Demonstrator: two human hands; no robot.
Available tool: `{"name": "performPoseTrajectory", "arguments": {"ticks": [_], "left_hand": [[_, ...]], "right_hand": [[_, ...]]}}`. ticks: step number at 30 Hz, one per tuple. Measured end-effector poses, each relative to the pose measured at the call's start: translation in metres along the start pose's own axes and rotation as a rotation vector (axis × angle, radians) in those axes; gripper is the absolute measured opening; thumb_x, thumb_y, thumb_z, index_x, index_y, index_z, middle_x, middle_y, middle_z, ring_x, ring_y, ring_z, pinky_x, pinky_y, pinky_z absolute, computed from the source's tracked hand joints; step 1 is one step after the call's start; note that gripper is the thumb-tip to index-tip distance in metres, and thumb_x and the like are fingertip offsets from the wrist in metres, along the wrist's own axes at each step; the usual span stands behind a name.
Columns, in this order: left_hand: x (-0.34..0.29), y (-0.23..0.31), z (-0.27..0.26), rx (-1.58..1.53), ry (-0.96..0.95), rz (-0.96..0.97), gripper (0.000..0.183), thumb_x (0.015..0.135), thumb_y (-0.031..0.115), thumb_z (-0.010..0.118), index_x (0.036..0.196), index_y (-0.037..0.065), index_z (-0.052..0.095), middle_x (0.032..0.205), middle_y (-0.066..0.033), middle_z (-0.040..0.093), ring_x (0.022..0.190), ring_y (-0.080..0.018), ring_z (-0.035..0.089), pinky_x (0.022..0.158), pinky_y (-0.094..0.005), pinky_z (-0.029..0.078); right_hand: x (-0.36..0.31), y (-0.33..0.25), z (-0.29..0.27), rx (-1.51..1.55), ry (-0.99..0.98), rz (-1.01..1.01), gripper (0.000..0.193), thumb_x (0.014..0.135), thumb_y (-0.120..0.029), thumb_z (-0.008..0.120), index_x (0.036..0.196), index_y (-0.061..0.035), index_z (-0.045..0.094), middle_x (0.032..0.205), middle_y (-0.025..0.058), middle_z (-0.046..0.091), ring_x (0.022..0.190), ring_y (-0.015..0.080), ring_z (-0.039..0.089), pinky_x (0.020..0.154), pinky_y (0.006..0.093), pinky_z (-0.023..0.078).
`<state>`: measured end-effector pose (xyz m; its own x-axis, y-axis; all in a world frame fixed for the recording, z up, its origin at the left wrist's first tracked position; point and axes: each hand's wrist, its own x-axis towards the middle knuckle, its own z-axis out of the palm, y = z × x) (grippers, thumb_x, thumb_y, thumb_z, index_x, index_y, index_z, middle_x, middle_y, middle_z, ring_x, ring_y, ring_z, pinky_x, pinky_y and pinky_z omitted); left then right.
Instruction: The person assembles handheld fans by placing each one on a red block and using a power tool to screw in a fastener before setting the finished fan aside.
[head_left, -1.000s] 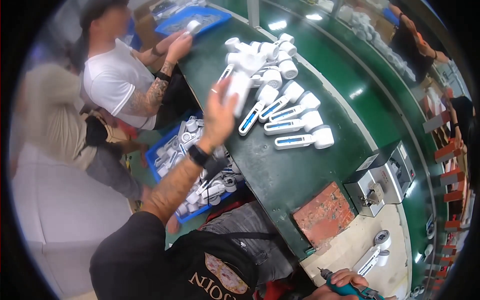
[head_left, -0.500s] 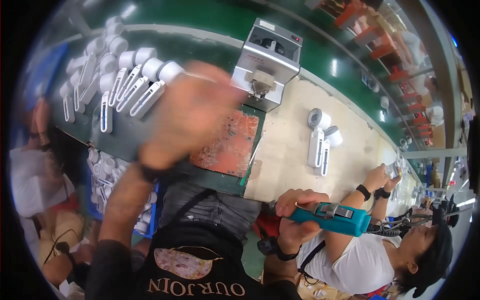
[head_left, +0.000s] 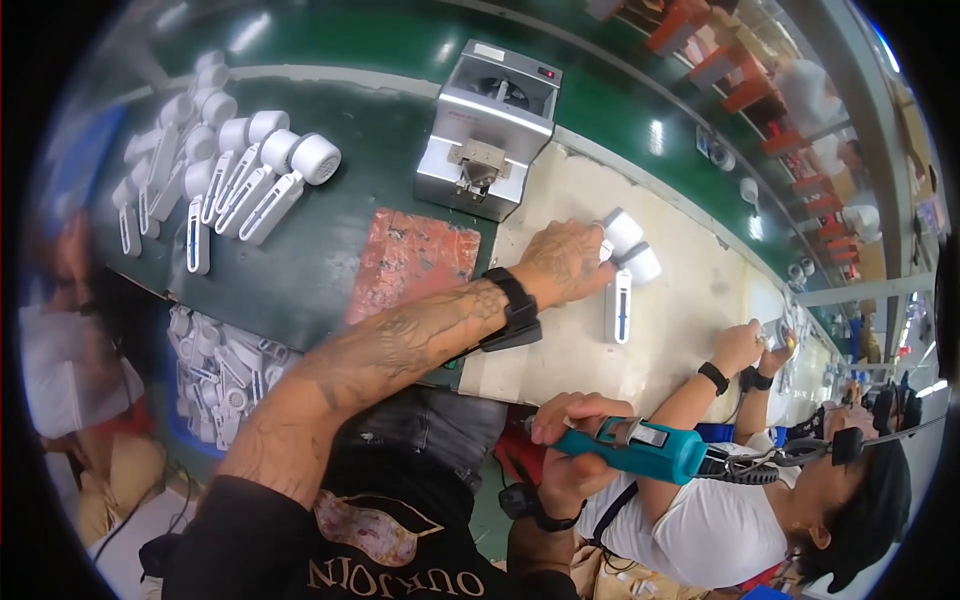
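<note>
My left hand (head_left: 562, 262) stretches across to the right side of the bench, its fingers closed at the handle of a white handheld fan (head_left: 622, 232) with a round head. The hand covers most of that handle. Close against it lies a second white handheld fan (head_left: 620, 308), its slim slotted handle pointing toward me. Low in front of my body, my right hand (head_left: 577, 440) grips a teal electric screwdriver (head_left: 640, 450), whose cable runs off to the right. The tool's tip points left and is partly hidden by my fingers.
A silver screw feeder (head_left: 482, 145) stands at the back beside a worn red mat (head_left: 415, 255). Several white fans (head_left: 255, 190) lie on the green left bench; more (head_left: 215, 375) fill a blue crate below. A co-worker (head_left: 715, 520) sits close on the right; another person (head_left: 85, 370) is at the left.
My left hand has moved from above the red mat, on the left, to the pair of fans on the right and closed at one. The screwdriver stays in my right hand.
</note>
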<state>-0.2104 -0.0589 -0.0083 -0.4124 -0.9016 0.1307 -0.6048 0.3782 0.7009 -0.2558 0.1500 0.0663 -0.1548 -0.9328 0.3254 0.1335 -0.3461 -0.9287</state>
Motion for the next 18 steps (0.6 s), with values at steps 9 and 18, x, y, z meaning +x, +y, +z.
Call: {"name": "performPoseTrajectory", "arguments": {"ticks": [9,18], "left_hand": [[-0.105,-0.013,-0.106,-0.132,0.227,0.234,0.024,0.086,0.022,0.069,0.101,0.004,0.065,0.092,-0.0154,0.064,0.093,-0.0357,0.065,0.085,-0.0439,0.050],[-0.140,-0.086,-0.123,0.171,0.112,0.281,0.032,0.092,0.029,0.067,0.113,0.005,0.066,0.115,-0.0148,0.063,0.108,-0.0352,0.059,0.098,-0.0454,0.047]], "right_hand": [[0.023,0.012,0.004,-0.033,0.010,-0.015,0.070,0.090,-0.064,0.065,0.107,0.0021,0.049,0.068,0.0066,0.051,0.055,0.0180,0.053,0.049,0.0285,0.043],[0.102,0.021,0.047,0.070,-0.024,-0.094,0.073,0.093,-0.069,0.056,0.118,0.0003,0.055,0.069,0.0029,0.047,0.060,0.0147,0.047,0.057,0.0285,0.040]]}}
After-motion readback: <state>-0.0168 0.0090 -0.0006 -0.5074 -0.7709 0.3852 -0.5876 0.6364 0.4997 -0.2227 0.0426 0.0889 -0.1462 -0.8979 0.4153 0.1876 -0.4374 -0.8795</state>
